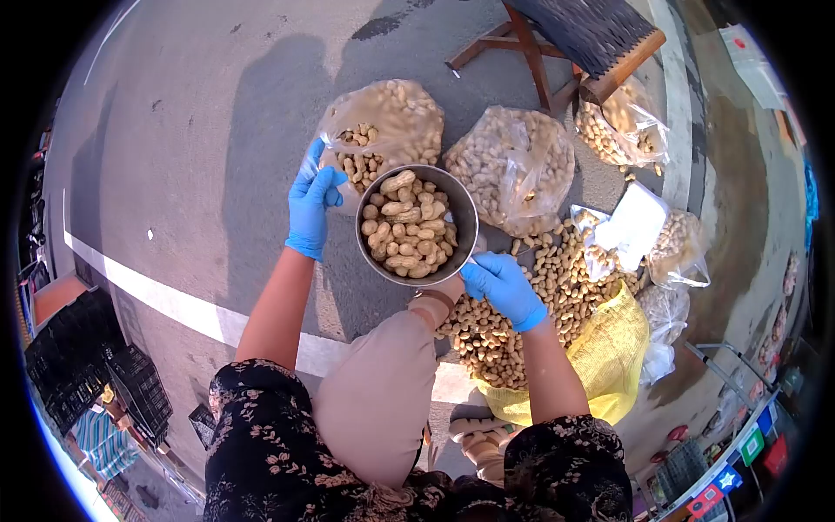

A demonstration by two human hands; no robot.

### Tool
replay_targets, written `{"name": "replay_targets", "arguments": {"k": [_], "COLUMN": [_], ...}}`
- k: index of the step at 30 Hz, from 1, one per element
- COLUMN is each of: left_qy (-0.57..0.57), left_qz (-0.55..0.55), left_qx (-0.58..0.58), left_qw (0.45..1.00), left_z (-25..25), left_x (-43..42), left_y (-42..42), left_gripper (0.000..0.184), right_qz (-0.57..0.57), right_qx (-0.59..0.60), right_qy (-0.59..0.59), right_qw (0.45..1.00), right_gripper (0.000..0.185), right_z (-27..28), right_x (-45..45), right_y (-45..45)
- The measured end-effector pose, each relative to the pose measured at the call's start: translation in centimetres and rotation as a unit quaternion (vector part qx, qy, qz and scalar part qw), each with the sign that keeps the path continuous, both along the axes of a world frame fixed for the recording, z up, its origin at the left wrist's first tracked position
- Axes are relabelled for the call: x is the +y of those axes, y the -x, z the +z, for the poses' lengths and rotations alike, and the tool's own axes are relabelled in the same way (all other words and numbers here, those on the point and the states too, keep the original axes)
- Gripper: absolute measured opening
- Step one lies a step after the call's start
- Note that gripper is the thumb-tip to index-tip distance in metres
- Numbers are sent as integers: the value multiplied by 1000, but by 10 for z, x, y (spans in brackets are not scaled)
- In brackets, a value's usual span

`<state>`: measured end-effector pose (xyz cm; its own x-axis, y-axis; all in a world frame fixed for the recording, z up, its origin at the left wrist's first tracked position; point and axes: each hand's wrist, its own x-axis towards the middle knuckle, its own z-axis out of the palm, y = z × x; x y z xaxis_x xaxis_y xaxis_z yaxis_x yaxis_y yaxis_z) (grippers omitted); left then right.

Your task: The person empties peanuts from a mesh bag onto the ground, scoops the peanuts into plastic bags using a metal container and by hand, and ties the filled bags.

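Observation:
A metal pot (475, 213) full of peanuts (409, 228) is held up in the middle of the view. My right hand (504, 289), in a blue glove, is closed round its handle at the lower right. To the pot's left, my left hand (313, 202), also gloved in blue, pinches the edge of an open clear bag (400, 117) of peanuts. Right of that bag sits a second full clear bag (513, 165). Loose peanuts (496, 348) lie heaped beside and partly on a yellow mesh sack (609, 348), below and right of my right hand.
A folding stool (600, 43) stands at the top right, with another bag of peanuts (617, 126) by it. A white box (635, 222) and smaller bags lie to the right. Black crates (139, 391) are at the lower left. A metal rail (731, 374) is at the lower right.

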<state>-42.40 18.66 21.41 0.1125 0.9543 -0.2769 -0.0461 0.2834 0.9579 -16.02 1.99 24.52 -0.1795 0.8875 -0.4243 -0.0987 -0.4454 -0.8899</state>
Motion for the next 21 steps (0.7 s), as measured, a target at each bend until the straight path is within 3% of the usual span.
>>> {"name": "replay_targets", "arguments": {"k": [1, 3, 4, 6, 9, 10, 11, 13, 15, 18, 21], "left_qy": [-3, 10, 19, 34, 54, 45, 51, 60, 70, 69, 64], "left_qz": [-1, 106, 172, 182, 145, 111, 110, 106, 99, 78, 76], "left_qx": [2, -25, -54, -74, -45, -66, -83, -116, -134, -146, -167], "left_qw": [1000, 994, 983, 980, 987, 991, 989, 986, 984, 984, 981], "left_z": [1, 10, 16, 3, 13, 14, 16, 26, 34, 36, 33], "left_x": [-2, -8, -8, -11, -25, -28, -29, -25, -17, -9, -2], "left_y": [8, 12, 14, 40, 39, 37, 31, 20, 16, 16, 16], "left_gripper": [45, 46, 46, 46, 46, 47, 48, 50, 59, 66, 68], "right_qz": [22, 32, 18, -11, -55, -68, -80, -61, -51, 19, 106], "right_qx": [-7, 95, 85, 66, -117, -267, -405, -559, -643, -677, -635], "right_qy": [13, 91, 89, 81, 4, -124, -252, -279, -290, -335, -393], "right_qw": [1000, 991, 992, 994, 992, 953, 875, 779, 707, 655, 656], "right_gripper": [29, 31, 33, 36, 33, 30, 26, 23, 22, 19, 19], "right_z": [0, -10, -17, -29, -21, -27, -33, -44, -37, -22, -30], "right_x": [19, 48, 61, 86, 122, 133, 148, 169, 181, 180, 166], "right_y": [17, 52, 65, 86, 102, 104, 104, 92, 81, 84, 101]}}
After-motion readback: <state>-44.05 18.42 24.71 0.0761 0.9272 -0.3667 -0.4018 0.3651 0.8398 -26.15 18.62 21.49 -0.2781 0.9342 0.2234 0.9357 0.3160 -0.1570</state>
